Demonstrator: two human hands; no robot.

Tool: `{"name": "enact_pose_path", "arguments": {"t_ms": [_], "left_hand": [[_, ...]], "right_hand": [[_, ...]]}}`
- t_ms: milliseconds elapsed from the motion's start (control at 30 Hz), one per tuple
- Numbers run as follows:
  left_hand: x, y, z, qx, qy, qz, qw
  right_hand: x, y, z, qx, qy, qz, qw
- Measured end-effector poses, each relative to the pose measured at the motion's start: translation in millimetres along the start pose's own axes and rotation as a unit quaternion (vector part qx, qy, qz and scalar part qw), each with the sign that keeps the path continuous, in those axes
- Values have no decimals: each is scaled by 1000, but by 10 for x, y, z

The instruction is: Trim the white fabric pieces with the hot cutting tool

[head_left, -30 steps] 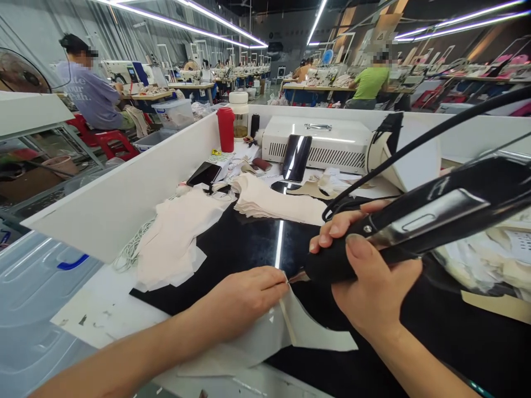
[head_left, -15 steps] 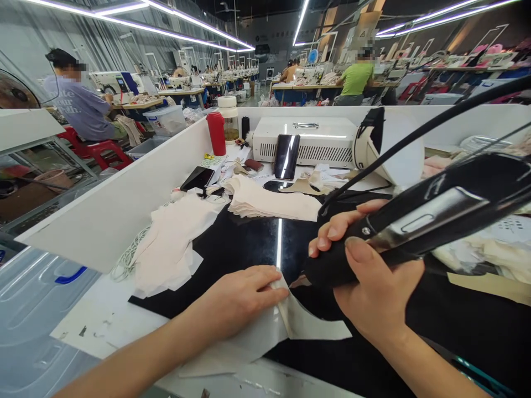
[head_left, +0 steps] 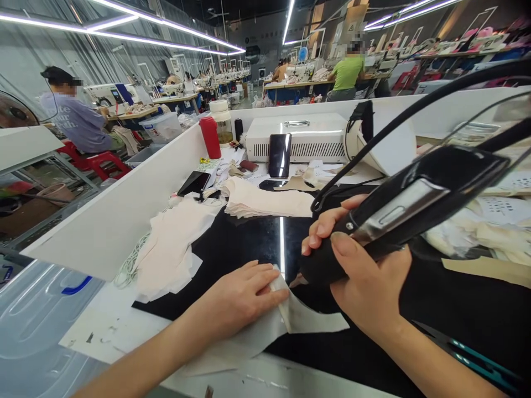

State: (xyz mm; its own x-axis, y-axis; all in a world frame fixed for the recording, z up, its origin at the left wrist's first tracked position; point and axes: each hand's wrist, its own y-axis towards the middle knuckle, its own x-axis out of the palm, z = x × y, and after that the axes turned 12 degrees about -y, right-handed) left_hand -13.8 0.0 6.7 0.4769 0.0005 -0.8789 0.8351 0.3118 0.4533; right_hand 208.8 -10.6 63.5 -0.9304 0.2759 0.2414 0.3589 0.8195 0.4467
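My right hand (head_left: 365, 271) is wrapped round a black handheld tool (head_left: 398, 207) with a metal lever and a cable at its rear. The tool's tip points down at the edge of a pale fabric piece (head_left: 317, 319); whether it touches cannot be made out. On the near part of the fabric, my left hand (head_left: 244, 293) has the edge between thumb and fingers, closed and low over the black work surface (head_left: 232, 243). Farther back lies a stack of pale cut pieces (head_left: 269, 200). A looser pile of fabric pieces (head_left: 170, 243) is on the left.
Behind the work stand a white vented box (head_left: 296, 138), a phone (head_left: 280, 156), a red bottle (head_left: 210, 138) and a jar (head_left: 222, 121). Teal-handled scissors (head_left: 477, 356) lie at lower right. A low white partition (head_left: 120, 204) borders the left. Co-workers sit beyond.
The camera view has shifted slightly, and more of the scissors shows. My right hand and the tool appear slightly farther left in view. Both hands keep their hold.
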Motion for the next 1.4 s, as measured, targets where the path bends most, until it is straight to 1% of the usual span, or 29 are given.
{"name": "enact_pose_path", "arguments": {"t_ms": [67, 167, 300, 367, 500, 700, 833, 1033, 1133, 1233, 1400], "left_hand": [[-26, 7, 4, -2, -15, -12, 1000], [-41, 61, 44, -1, -47, -8, 999], [-10, 139, 117, -34, -100, -28, 994], [12, 142, 136, -46, -118, -39, 991], [27, 95, 138, -48, -143, -33, 988], [10, 35, 156, -57, -154, -24, 986], [-5, 33, 190, -56, -139, -21, 989], [-30, 32, 204, -45, -119, -22, 992], [-51, 33, 203, -39, -109, -32, 993], [-70, 54, 226, -32, -104, -35, 993], [-25, 158, 354, -56, -111, -19, 992]], "right_hand": [[-28, 16, -51, -2, 1, 7, 1000], [-68, 16, -95, -6, 4, 15, 1000], [-75, -19, -79, 4, 12, 15, 1000], [-60, -36, -61, 9, 21, 13, 1000], [-36, -64, -45, 14, 33, 7, 999], [-51, -129, -39, 10, 34, -12, 999], [-46, -168, -15, 4, 29, -18, 999], [-36, -186, -3, 11, 15, -5, 1000], [-100, -165, -78, 20, 27, -5, 999], [-216, -154, -178, 18, 23, -2, 1000], [-389, -224, -264, 10, 6, -12, 1000]]}}
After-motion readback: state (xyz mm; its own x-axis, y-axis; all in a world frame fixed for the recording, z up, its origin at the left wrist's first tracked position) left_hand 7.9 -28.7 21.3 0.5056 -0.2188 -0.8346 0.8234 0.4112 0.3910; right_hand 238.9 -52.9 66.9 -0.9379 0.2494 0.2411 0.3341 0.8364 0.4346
